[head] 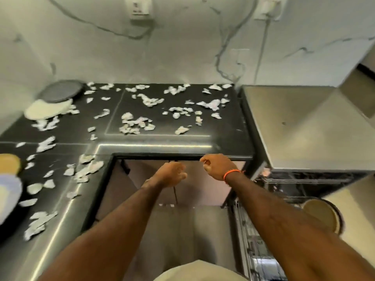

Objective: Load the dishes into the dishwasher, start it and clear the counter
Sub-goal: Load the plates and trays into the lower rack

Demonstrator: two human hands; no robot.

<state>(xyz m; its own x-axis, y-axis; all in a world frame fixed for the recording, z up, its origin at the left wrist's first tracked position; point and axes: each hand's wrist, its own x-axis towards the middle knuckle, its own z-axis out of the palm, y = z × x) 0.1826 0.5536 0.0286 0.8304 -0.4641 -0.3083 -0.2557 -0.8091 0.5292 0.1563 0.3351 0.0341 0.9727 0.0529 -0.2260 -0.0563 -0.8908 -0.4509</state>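
Observation:
Both my arms reach forward just below the front edge of the black counter [182, 126]. My left hand [172, 173] hangs with loosely curled fingers and holds nothing. My right hand [215, 165], with an orange wristband, has its fingers curled into a fist, and I see nothing in it. Torn paper scraps [132, 123] litter the counter. A grey plate [60, 90] and a white plate [48, 108] lie at the counter's back left. A yellow plate [8, 163] sits at the left edge. The steel dishwasher [304, 128] stands at the right, with a tan plate [320, 216] in its rack [304, 181].
Under the counter, in front of my hands, is an open recess with pale walls [182, 189]. A white wall with sockets and cables [140, 9] backs the counter. A blurred pale blue and white object [8, 195] lies at the far left.

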